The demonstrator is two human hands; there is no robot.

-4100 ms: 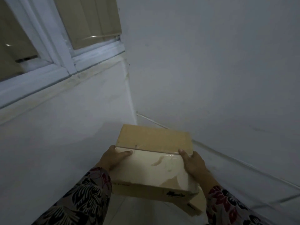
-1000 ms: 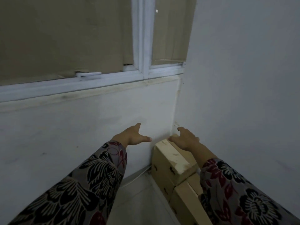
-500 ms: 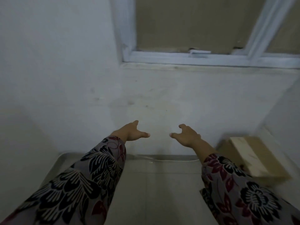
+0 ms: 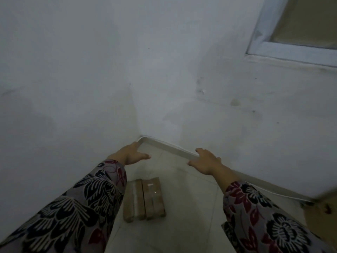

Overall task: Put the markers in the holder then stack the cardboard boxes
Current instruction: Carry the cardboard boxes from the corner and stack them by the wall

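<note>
A flat brown cardboard box (image 4: 145, 199) lies on the pale tiled floor near the left wall, its taped top facing up. My left hand (image 4: 131, 154) hovers above and beyond it, fingers apart, holding nothing. My right hand (image 4: 206, 161) is stretched out to the right of the box, also open and empty. Both arms wear floral sleeves. A sliver of another cardboard box (image 4: 321, 210) shows at the right edge. No markers or holder are visible.
Two white walls meet in a corner (image 4: 135, 114) straight ahead. A white cable (image 4: 171, 146) runs along the base of the right wall. A window frame (image 4: 291, 50) sits at the upper right.
The view has swung left, from the stacked boxes in the right corner to the left corner. Both hands stay open and empty, and a flat box has come into view below them.
</note>
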